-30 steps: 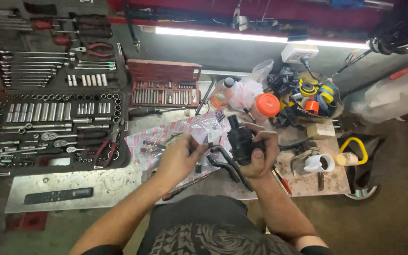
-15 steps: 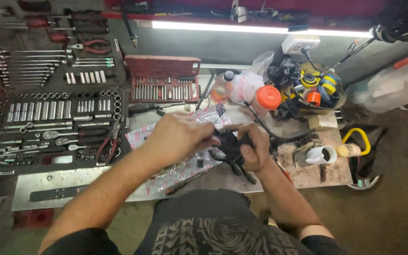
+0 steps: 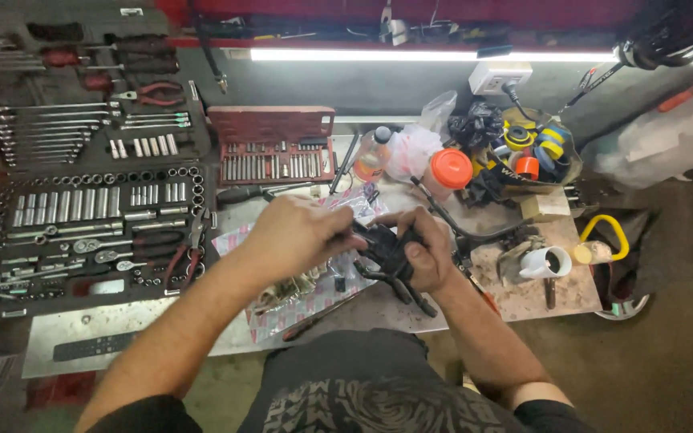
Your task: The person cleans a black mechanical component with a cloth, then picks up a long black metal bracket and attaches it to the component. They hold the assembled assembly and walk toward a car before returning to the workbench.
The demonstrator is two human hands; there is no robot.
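Risk first: the black plastic part (image 3: pixel 388 255) is held in the air above the bench (image 3: pixel 523 301), so a slip of either grip would likely drop it among the loose bits on the patterned sheet (image 3: pixel 282 317) below, where small pieces could scatter or get lost. Its thin black prongs stick out low and to the right, and look like the part most apt to bend or snap under a hard twist. Right hand (image 3: pixel 425 255) is curled shut around the part from the right side, thumb on top, wrist bent inward. Left hand (image 3: pixel 294 236) comes in from the left, knuckles up, fingers closed and pinching at the part's left end; exactly what the fingertips grip is hidden. Both forearms angle up from the near edge. Open socket set case (image 3: pixel 90 232) lies far left, well apart.
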